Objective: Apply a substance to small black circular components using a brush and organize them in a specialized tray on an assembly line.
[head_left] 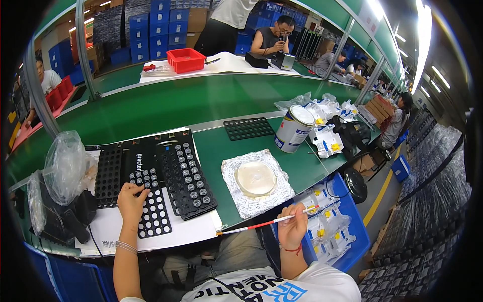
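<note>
My left hand (132,200) is at the left edge of a black tray (157,235) filled with rows of small white-topped round pieces. Its thumb and fingers are pinched together there; whatever lies between them is too small to make out. My right hand (293,225) grips a thin brush (264,224) with a white and orange handle, its orange end pointing left over the table edge. A larger black tray (174,168) beside the left hand holds rows of clear, silvery round pieces. Between my hands, farther in, a round cream-coloured dish (255,177) rests on crumpled white wrapping (234,199).
A metal can (293,133) and a flat black tray (249,129) stand farther back. White plastic parts (327,141) lie at right, with more in a blue bin (359,241) below. Clear plastic bags (65,166) sit at left. Across the green bench are a red bin (186,60) and co-workers.
</note>
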Tool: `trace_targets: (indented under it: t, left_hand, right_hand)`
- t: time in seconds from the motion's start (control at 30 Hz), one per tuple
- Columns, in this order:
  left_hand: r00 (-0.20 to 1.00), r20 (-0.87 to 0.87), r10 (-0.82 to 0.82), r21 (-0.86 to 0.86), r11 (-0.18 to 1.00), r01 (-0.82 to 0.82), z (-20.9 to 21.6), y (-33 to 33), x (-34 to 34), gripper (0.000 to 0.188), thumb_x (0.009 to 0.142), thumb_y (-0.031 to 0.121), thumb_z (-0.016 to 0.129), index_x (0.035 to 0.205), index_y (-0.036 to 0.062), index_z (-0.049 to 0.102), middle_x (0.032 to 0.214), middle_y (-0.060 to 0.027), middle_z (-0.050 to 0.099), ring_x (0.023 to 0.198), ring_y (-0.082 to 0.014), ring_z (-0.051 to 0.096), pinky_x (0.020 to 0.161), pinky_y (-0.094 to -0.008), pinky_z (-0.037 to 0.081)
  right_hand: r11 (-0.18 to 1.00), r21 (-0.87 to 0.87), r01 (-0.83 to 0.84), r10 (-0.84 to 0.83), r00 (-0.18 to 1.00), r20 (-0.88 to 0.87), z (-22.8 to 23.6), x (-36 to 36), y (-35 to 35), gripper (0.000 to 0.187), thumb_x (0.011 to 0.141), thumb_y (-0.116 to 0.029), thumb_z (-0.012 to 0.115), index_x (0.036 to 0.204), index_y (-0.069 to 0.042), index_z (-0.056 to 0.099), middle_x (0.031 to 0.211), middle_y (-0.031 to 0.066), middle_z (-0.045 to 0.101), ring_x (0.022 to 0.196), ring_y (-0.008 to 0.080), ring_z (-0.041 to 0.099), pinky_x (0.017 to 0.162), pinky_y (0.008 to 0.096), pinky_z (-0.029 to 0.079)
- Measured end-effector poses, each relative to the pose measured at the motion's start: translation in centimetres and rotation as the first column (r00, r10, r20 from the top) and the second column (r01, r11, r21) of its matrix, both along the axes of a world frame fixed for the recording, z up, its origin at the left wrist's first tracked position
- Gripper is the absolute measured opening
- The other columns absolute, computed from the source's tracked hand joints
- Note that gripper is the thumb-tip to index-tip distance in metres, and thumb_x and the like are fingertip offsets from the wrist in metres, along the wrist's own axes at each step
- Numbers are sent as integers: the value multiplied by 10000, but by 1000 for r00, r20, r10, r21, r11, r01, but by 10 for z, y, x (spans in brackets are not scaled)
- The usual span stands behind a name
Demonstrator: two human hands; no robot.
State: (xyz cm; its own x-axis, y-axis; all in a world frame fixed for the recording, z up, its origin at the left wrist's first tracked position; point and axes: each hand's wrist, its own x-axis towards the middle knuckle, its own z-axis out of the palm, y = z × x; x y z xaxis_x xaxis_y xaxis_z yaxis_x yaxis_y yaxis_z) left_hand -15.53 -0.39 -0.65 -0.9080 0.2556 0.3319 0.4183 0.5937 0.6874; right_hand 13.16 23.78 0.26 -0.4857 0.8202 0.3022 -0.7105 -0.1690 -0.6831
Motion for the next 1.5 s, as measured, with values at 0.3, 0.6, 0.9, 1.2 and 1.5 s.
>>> trace_targets:
  t: [0.3,0.6,0.9,1.2,1.5]
  left_hand:
    - [998,-67,-17,-37,999,15,-2,-4,-2,206,641,153,712,803,33,671,778,-64,577,693,-206,565,629,-279,448]
    - [1000,7,-5,-42,999,5,-6,-8,-4,197,661,186,698,823,75,680,777,-46,577,702,-195,561,641,-286,451]
    - [992,-120,-47,-58,997,41,-11,-9,-5,205,654,143,703,825,35,671,771,-56,574,621,-166,561,588,-248,455]
    - [996,-85,-13,-19,1000,12,-2,-6,-3,210,649,172,701,821,61,654,823,-37,571,702,-197,575,636,-285,468]
    - [998,-61,-8,-63,998,4,-2,-6,-3,172,649,172,705,769,58,661,769,-37,577,682,-181,577,615,-279,466]
  right_hand:
    - [997,-62,-37,33,998,-50,1,1,0,219,875,-211,466,720,-68,407,575,33,403,499,107,383,453,218,334]
    - [1000,-25,-9,8,999,-37,-7,2,4,217,888,-199,443,716,-71,404,606,32,412,504,93,357,452,207,319]
    - [1000,-14,-5,4,999,-33,-6,1,3,229,894,-208,439,716,-68,404,589,30,403,494,90,354,443,204,315]
    - [1000,19,3,-3,1000,10,-5,-2,1,219,895,-217,427,727,-84,384,574,8,366,479,78,322,417,191,293]
    - [1000,8,9,-9,1000,18,-4,-3,-1,213,898,-211,422,729,-87,382,575,7,361,483,75,323,417,186,293]
